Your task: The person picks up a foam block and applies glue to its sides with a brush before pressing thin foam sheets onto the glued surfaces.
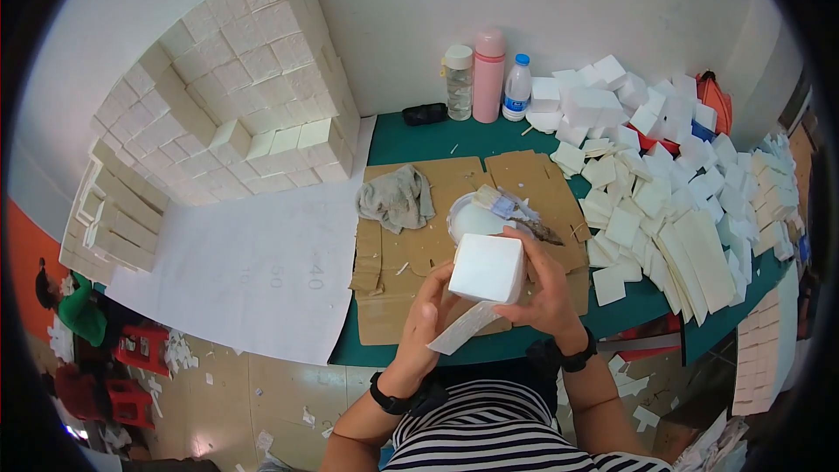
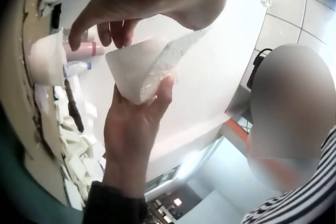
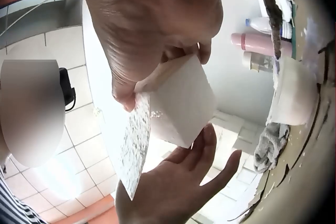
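Observation:
A white box is held up over the front of the cardboard. A loose white strip with a rough, wet-looking face hangs from its near edge, seen close in the right wrist view. My right hand grips the box from the right, its thumb at the edge where the strip joins. On the other side my left hand touches the box with fairly straight fingers, thumb apart in the right wrist view. Just beyond the box stands a white tub with a brush across its top.
A grey rag lies on the cardboard. Bottles, including a pink flask, stand along the wall. White boxes and flat pieces heap up on the right; stacked boxes rise at left on a white sheet.

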`<state>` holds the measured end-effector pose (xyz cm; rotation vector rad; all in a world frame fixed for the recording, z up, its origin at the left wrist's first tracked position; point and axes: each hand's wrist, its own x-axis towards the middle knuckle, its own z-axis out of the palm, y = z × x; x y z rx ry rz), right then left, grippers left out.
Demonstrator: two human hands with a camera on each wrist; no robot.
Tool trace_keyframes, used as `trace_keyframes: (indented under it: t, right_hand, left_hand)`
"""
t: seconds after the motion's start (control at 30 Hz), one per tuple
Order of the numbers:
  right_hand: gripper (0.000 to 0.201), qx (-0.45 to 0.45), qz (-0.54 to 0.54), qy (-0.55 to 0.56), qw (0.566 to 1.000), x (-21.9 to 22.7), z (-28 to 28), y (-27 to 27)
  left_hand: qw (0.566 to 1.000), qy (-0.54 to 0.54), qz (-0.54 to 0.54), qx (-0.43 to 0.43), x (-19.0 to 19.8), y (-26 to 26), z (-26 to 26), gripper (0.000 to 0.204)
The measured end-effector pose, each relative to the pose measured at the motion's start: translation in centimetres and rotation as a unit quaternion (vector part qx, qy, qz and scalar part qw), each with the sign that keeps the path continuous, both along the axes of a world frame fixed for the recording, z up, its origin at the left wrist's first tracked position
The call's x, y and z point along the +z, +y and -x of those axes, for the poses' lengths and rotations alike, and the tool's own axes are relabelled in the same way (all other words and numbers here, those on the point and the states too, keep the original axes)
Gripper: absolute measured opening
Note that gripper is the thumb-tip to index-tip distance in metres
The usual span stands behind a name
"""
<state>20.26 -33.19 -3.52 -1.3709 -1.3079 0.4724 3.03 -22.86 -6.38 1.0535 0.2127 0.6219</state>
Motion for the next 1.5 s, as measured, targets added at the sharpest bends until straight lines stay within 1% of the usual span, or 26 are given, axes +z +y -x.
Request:
trace_keyframes:
  t: [0.03,0.07,0.17,0.2,0.3,0.33,0.43,0.47,0.57,0.6,0.7,0.87,0.93,0.97,1.0,1.1,1.13,1.17,1.23,1.27,1.37,1.4,1.5]
  right_hand:
    - [0.093,0.005,0.011,0.045,0.999,-0.2,0.0,-0.2]
    - [0.093,0.006,0.011,0.045,0.999,-0.4,0.1,-0.3]
    - [0.093,-0.011,-0.003,0.111,0.994,-0.9,0.3,-0.5]
    - [0.093,-0.012,-0.003,0.111,0.994,-1.1,0.3,-0.5]
    - [0.085,-0.021,-0.058,0.160,0.985,-1.6,0.6,-0.3]
    - [0.085,-0.022,-0.057,0.160,0.985,-1.7,0.7,-0.3]
    - [0.085,-0.007,-0.056,0.183,0.981,-1.9,1.0,-0.4]
    - [0.085,-0.006,-0.056,0.183,0.982,-1.9,1.0,-0.3]
    - [0.084,0.015,-0.063,0.204,0.977,-2.2,1.1,-0.3]
    - [0.084,0.016,-0.063,0.204,0.977,-2.3,1.2,-0.3]
    - [0.085,0.027,-0.071,0.257,0.963,-2.6,1.3,-0.4]
    - [0.086,0.027,-0.074,0.253,0.964,-2.8,1.5,-0.5]
    - [0.090,0.046,-0.059,0.279,0.957,-2.6,1.3,-0.8]
    - [0.092,0.057,-0.052,0.292,0.953,-2.5,1.3,-0.9]
    - [0.092,0.058,-0.052,0.291,0.953,-2.4,1.4,-0.9]
    - [0.090,0.112,-0.026,0.301,0.947,-2.2,1.6,-1.0]
    - [0.090,0.112,-0.027,0.299,0.947,-2.1,1.6,-0.9]
    - [0.085,0.128,-0.029,0.281,0.951,-2.0,1.8,-0.7]
    - [0.075,0.157,-0.032,0.245,0.956,-1.9,1.9,-0.5]
    - [0.075,0.154,-0.033,0.244,0.957,-1.8,1.7,-0.5]
    - [0.058,0.121,-0.037,0.084,0.988,-1.5,1.5,-0.4]
    - [0.058,0.122,-0.037,0.085,0.988,-1.3,1.6,-0.5]
    - [0.052,0.111,-0.044,0.073,0.990,-0.5,2.0,-0.5]
  left_hand:
    - [0.999,0.002,-0.049,0.009,-0.1,0.1,0.1,0.086]
    - [0.999,0.002,-0.048,0.010,-0.1,0.2,0.2,0.086]
    - [0.987,0.010,-0.158,0.003,0.2,0.5,0.3,0.096]
    - [0.987,0.010,-0.158,0.002,0.2,0.5,0.4,0.096]
    - [0.985,-0.010,-0.172,0.017,0.5,0.5,0.5,0.091]
    - [0.985,-0.011,-0.172,0.016,0.6,0.6,0.6,0.091]
    - [0.959,0.066,-0.265,0.081,1.0,0.6,0.7,0.073]
    - [0.959,0.066,-0.264,0.082,1.0,0.5,0.7,0.073]
    - [0.967,0.082,-0.201,0.136,1.1,-0.1,0.5,0.058]
    - [0.967,0.082,-0.201,0.136,1.1,-0.1,0.5,0.058]
    - [0.972,0.067,-0.184,0.129,1.2,0.0,0.6,0.054]
    - [0.960,0.069,-0.232,0.137,1.1,0.4,0.6,0.051]
    - [0.986,-0.004,-0.126,0.110,1.1,0.7,0.7,0.048]
    - [0.992,-0.040,-0.072,0.096,1.1,0.9,0.7,0.047]
    - [0.992,-0.041,-0.072,0.097,1.1,1.1,0.7,0.047]
    - [0.998,0.016,-0.013,0.058,1.3,1.8,0.6,0.045]
    - [0.998,0.015,-0.013,0.058,0.8,2.0,0.7,0.045]
    - [0.999,0.008,-0.009,0.041,-0.2,2.3,0.8,0.047]
    - [1.000,-0.005,0.001,0.004,-0.7,2.7,0.6,0.053]
    - [1.000,-0.006,0.001,0.001,-1.0,2.7,0.5,0.053]
    - [0.999,-0.033,-0.026,0.003,-1.2,2.4,0.5,0.061]
    - [0.999,-0.032,-0.025,0.004,-1.1,2.3,0.6,0.061]
    - [0.994,-0.067,-0.081,-0.007,-0.5,2.4,0.6,0.065]
